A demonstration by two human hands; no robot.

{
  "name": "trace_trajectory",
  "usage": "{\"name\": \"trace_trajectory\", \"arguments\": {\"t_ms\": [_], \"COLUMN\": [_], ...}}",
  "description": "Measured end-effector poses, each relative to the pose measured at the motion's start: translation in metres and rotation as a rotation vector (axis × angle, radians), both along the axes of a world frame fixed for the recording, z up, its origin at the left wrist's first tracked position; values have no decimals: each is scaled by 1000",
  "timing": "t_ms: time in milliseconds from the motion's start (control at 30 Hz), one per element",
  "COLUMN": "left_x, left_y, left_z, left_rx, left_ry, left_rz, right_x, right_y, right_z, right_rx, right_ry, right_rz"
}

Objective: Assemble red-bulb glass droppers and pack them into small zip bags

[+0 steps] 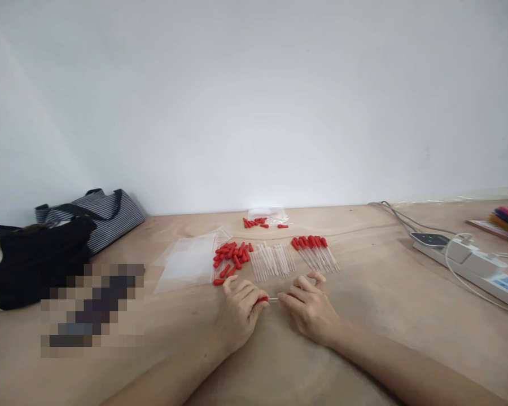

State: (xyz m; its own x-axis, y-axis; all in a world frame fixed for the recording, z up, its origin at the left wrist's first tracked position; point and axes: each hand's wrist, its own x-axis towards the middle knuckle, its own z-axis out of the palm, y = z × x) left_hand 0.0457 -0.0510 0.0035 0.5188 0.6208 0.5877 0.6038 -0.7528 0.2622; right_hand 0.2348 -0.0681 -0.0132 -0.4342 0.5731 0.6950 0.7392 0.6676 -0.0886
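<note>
My left hand [242, 313] pinches a red rubber dropper bulb [262, 300] between thumb and fingers. From it a thin clear dropper tube [273, 300] runs across to my right hand [310, 311], whose fingers are closed on the other end. How far the tube sits inside the bulb is hidden by my fingers. Just beyond my left hand lies a pile of loose red bulbs [236, 260]. Several bare clear tubes [273, 260] are laid side by side in the middle. Beyond my right hand is a row of droppers [317, 254] with red bulbs on their tubes.
Clear plastic bags [186, 259] lie left of the bulbs. Near the wall are more red bulbs [254, 222] and a small bag [268, 213]. A striped bag [114, 217] and a black bag [38, 259] stand left; a power strip [486, 279] with cables lies right.
</note>
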Motion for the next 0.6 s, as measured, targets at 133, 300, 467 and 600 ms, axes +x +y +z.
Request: {"name": "trace_trajectory", "arguments": {"t_ms": [133, 300, 467, 600], "left_x": [2, 2, 2, 3], "left_y": [-2, -4, -5, -6], "left_z": [2, 2, 2, 2], "left_rx": [25, 65, 76, 76], "left_ry": [-26, -11, 13, 30], "left_rz": [-17, -24, -27, -24], "right_x": [-3, -5, -6, -8], "right_y": [-1, -1, 1, 0], "right_z": [2, 7, 12, 12], "right_rx": [-60, -132, -208, -269], "right_ry": [68, 54, 19, 27], "right_rz": [20, 24, 45, 46]}}
